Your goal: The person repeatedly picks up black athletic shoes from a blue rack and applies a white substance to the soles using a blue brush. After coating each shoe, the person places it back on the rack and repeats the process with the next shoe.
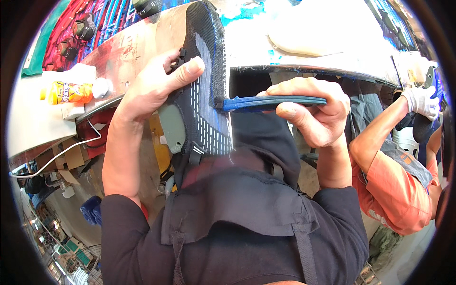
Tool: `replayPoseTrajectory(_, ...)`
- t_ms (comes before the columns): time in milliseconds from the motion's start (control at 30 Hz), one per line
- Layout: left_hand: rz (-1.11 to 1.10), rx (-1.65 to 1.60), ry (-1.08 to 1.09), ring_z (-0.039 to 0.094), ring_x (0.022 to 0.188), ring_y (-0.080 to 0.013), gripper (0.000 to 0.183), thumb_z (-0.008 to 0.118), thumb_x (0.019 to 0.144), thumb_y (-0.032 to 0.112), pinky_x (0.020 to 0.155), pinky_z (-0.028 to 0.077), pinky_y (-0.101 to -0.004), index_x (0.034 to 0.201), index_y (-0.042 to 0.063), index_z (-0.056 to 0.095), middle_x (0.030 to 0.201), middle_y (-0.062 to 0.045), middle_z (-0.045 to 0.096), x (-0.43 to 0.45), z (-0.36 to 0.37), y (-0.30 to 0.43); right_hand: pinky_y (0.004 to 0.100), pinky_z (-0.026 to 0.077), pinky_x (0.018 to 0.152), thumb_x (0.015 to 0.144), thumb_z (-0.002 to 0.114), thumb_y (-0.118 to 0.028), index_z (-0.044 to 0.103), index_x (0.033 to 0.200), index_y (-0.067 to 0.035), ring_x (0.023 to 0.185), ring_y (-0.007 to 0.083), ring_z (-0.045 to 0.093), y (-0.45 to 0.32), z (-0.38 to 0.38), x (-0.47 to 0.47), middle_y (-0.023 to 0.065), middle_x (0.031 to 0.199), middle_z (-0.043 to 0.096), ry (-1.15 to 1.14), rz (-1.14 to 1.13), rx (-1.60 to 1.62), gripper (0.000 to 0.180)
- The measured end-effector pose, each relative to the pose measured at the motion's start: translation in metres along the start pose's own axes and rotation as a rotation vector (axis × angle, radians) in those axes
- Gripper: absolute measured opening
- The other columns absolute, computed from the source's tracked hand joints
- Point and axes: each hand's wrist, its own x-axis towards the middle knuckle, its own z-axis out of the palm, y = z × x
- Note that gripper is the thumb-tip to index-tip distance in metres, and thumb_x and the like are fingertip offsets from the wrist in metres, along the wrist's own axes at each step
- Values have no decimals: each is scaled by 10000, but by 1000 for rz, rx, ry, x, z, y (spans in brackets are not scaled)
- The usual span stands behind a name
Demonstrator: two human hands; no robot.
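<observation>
In front of my chest is a black knit shoe upper (210,117) with white dashes, fitted on a grey-green shoe last (174,124). My left hand (162,80) grips it from the left, thumb across the knit and fingers hidden behind, near black lace loops (180,58). Pale stitching runs along the upper's right edge. My right hand (317,107) pinches the blue handle of a small brush (274,101) between thumb and fingers. The brush's dark tip (218,103) lies at the stitched edge of the upper and appears to touch it.
A worktable (124,60) spans the far side, with an orange-yellow bottle (71,92) at left. Beyond it, a rack of blue and red rods (107,21) carries several shoes. A white cable (64,151) hangs at left. At right works a person in an orange shirt (395,192), wearing a white glove (424,101).
</observation>
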Motion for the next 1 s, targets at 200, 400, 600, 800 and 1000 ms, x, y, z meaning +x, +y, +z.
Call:
replayPoseTrajectory(200,-14,-93,26,675,993,-84,667,789,1017,533,888,555,-253,1306,-60,690,1141,-39,732,4,-2,-7,266,586,675,917,862,-50,827,1102,9,739,168,789,-6,-7,0,108,877,821,-48,47,-11,198)
replayPoseTrajectory(400,12,-424,30,776,890,-111,514,714,1085,456,797,639,-269,1279,-20,706,1082,-53,792,9,4,-14,264,589,677,936,853,-61,823,1098,22,759,164,799,-23,-18,6,111,870,821,-26,44,-27,185)
replayPoseTrajectory(600,66,-671,56,800,947,-170,497,671,1105,458,848,675,-329,1314,7,694,1131,-100,803,13,8,-15,338,630,796,930,813,-50,794,1136,76,840,242,810,-44,-34,17,192,976,820,-62,-52,-177,242)
replayPoseTrajectory(800,84,-909,-22,789,1052,-244,501,607,1138,457,939,665,-407,1379,21,650,1210,-148,779,13,3,-10,375,672,857,951,755,47,751,1206,136,926,317,811,-61,-37,19,283,1154,782,-9,-33,-26,270)
replayPoseTrajectory(1000,86,-987,2,748,1223,-337,675,408,1177,554,1088,618,-497,1534,1,553,1408,-227,711,8,6,-5,407,635,961,863,846,73,805,1194,55,1085,317,804,-85,-41,47,201,1135,826,-55,-154,-86,335)
